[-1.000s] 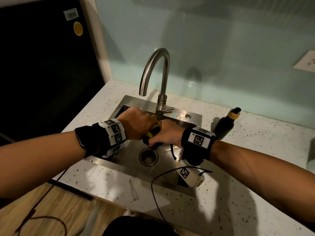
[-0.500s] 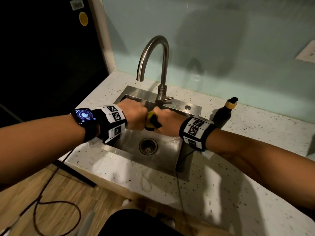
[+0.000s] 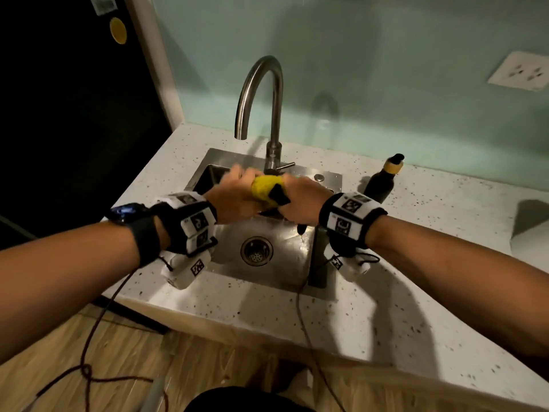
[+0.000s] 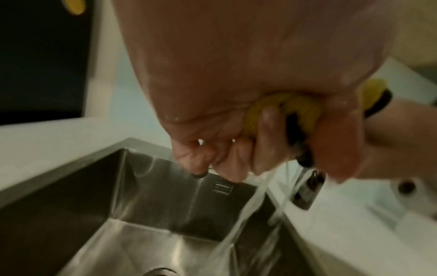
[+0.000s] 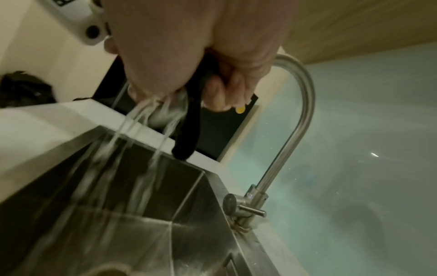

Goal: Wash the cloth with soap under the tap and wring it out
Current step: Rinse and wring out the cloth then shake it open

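A yellow cloth with black trim (image 3: 265,188) is bunched tight between both hands above the steel sink (image 3: 225,156). My left hand (image 3: 234,197) grips its left end, fingers curled round it (image 4: 279,112). My right hand (image 3: 300,200) grips the right end, and a black strip of the cloth (image 5: 189,130) hangs below the fist. Water streams from the cloth into the basin in both wrist views. The curved steel tap (image 3: 261,93) stands behind the hands; no water shows at its spout.
A dark soap bottle with a yellow collar (image 3: 383,181) stands on the speckled counter (image 3: 416,263) right of the sink. The drain (image 3: 256,251) lies below the hands. A dark panel fills the left, a wall socket (image 3: 520,74) the upper right. Cables hang over the counter's front edge.
Both hands have risen from low in the basin to above its rim, still on the cloth. More of the yellow cloth shows between them, and water pours from it.
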